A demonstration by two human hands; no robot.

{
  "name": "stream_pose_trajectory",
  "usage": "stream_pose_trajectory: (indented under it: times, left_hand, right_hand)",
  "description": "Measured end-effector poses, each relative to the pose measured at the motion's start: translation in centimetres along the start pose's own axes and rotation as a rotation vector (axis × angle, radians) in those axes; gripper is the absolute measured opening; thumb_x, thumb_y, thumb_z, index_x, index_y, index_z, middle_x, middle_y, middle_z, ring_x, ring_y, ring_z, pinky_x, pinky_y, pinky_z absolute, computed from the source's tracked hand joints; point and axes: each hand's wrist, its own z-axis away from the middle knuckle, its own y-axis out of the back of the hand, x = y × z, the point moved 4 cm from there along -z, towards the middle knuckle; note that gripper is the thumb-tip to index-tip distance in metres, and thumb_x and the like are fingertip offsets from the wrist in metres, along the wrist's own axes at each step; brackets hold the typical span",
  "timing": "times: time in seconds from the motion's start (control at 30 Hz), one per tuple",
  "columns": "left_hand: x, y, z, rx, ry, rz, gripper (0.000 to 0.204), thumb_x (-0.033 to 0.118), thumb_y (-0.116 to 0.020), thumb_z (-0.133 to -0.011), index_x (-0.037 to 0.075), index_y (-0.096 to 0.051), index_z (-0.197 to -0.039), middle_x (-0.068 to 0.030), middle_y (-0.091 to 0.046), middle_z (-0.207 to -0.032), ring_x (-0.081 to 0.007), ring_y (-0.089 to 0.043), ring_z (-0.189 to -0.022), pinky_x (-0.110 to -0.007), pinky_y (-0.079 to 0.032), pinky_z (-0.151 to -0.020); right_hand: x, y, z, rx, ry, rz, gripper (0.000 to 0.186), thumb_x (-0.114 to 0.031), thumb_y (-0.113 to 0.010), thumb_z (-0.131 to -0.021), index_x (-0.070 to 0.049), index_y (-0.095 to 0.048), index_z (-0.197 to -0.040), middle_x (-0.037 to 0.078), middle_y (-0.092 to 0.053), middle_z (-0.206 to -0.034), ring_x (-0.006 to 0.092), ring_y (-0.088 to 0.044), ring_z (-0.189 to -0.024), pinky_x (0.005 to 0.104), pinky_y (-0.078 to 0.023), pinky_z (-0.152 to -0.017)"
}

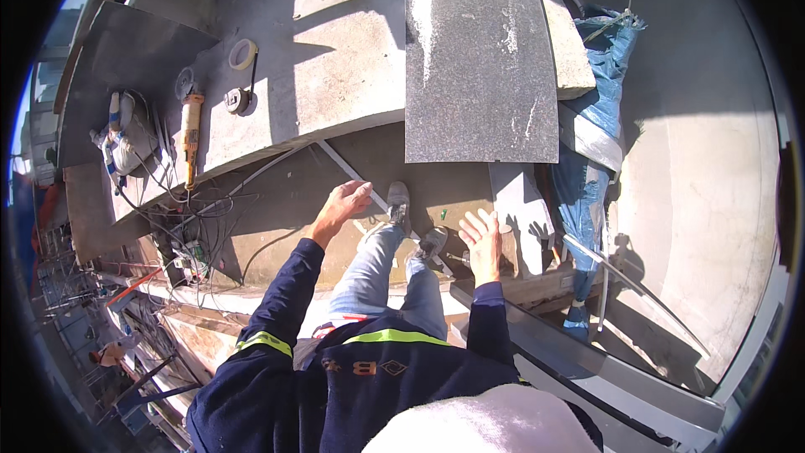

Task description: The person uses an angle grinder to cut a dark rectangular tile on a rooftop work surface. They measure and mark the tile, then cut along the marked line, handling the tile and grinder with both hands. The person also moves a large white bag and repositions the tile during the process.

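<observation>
Hovering near a dark, speckled stone slab (482, 67)

The left hand (340, 207) curls half open; the right hand (484, 243) spreads wide, both empty. The slab lies on the concrete ledge (348, 80), overhanging its front edge.

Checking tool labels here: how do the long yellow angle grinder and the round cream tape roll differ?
The angle grinder is long and narrow; the tape roll is a ring. The grinder's body is yellow; the roll is cream. Both lie left of the speckled grey stone slab.
</observation>
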Motion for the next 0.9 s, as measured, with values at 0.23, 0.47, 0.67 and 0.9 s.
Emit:
stream_pose_trajectory:
  times: [0.23,0.47,0.67,0.9]
  left_hand:
    - [12.2,-8.3,-9.8,-0.183,-0.015,0.538,0.050,0.049,-0.078,-0.104,0.002,-0.066,-0.118,-0.0057,-0.071,-0.103,-0.0131,-0.069,-0.086,-0.038,-0.061,-0.081]
    - [12.3,-11.1,-11.2,0.395,-0.147,0.043,0.076,0.069,-0.069,-0.097,-0.005,-0.076,-0.114,-0.0305,-0.078,-0.111,-0.0474,-0.077,-0.105,-0.055,-0.058,-0.092]
    - [11.0,-11.9,-7.7,0.529,-0.105,0.056,0.071,0.069,-0.070,-0.096,-0.002,-0.073,-0.098,-0.0284,-0.078,-0.098,-0.0473,-0.076,-0.098,-0.056,-0.057,-0.085]
    - [1.2,-19.9,1.2,0.708,-0.054,0.478,0.056,0.056,-0.068,-0.107,0.000,-0.070,-0.102,-0.0187,-0.076,-0.091,-0.0328,-0.072,-0.086,-0.047,-0.053,-0.082]
  right_hand:
    - [-18.7,-7.9,-3.4,0.146,0.249,0.005,0.085,-0.048,-0.080,-0.101,0.008,-0.045,-0.153,0.030,-0.059,-0.143,0.0440,-0.055,-0.143,0.0556,-0.055,-0.113]
    - [-17.4,-9.8,-6.6,0.165,0.154,0.188,0.104,-0.034,-0.091,-0.095,0.015,-0.027,-0.160,0.042,-0.032,-0.161,0.0477,-0.052,-0.143,0.0564,-0.056,-0.112]
    - [-17.4,-7.9,-6.4,0.126,0.152,0.328,0.094,-0.034,-0.091,-0.096,0.014,-0.034,-0.153,0.037,-0.052,-0.145,0.0413,-0.068,-0.122,0.0514,-0.062,-0.099]
    - [-17.2,-4.4,-4.2,0.045,0.109,0.567,0.083,-0.027,-0.090,-0.096,0.003,-0.037,-0.153,0.023,-0.062,-0.136,0.0354,-0.071,-0.111,0.0540,-0.062,-0.088]
